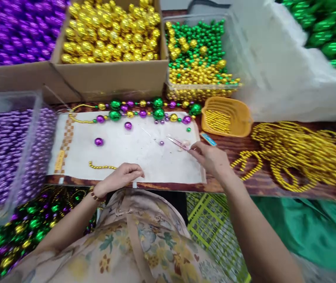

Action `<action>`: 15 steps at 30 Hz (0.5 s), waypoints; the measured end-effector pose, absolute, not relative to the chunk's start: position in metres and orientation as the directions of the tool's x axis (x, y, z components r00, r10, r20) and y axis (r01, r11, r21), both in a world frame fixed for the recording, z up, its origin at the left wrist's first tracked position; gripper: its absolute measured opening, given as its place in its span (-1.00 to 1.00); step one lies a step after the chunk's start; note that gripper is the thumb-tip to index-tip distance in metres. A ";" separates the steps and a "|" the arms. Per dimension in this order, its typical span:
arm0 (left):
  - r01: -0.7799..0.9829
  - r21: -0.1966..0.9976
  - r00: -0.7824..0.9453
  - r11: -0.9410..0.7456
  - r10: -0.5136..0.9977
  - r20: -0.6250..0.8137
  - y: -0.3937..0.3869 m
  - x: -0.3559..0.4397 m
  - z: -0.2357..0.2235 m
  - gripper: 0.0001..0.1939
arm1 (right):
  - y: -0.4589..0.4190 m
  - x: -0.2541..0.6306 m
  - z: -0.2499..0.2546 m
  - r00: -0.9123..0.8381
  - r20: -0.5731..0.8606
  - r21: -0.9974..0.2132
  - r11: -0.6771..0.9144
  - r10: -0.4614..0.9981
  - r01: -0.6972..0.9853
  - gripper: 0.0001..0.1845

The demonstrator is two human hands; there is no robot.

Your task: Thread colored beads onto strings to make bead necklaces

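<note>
My left hand (126, 175) rests palm down at the front edge of the white cloth (76, 149), its fingers loosely bent and pointing right. It partly covers a short string of small gold beads (99, 167); whether it presses on the string is hidden. My right hand (210, 157) pinches small scissors (179, 144) at the cloth's right side, their points facing left. Left of the points lie a small light purple bead (161, 143) and a thin needle (148, 133). Two bigger purple beads (99, 142) sit farther left. Behind them stretches a necklace (143, 113) of purple, green and gold beads.
Boxes of purple balls (23, 31) and gold balls (112, 31) stand behind, beside a clear bin (197, 84) of small beads. An orange basket (241, 125), a blue item (208, 139) and coiled gold bead strings (300, 153) lie right. A purple-bead bin (40, 122) stands left.
</note>
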State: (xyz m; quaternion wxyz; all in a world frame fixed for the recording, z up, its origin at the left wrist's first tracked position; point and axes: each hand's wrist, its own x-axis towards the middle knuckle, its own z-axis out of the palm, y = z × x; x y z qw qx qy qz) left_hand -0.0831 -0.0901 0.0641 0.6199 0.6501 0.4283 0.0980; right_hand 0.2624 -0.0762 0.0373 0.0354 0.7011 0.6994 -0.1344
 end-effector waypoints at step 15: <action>0.293 0.904 0.676 0.311 0.601 -0.426 -0.081 -0.107 0.092 -0.54 | -0.102 0.184 0.100 -0.461 -0.166 -0.867 0.094 0.872 0.490 -0.43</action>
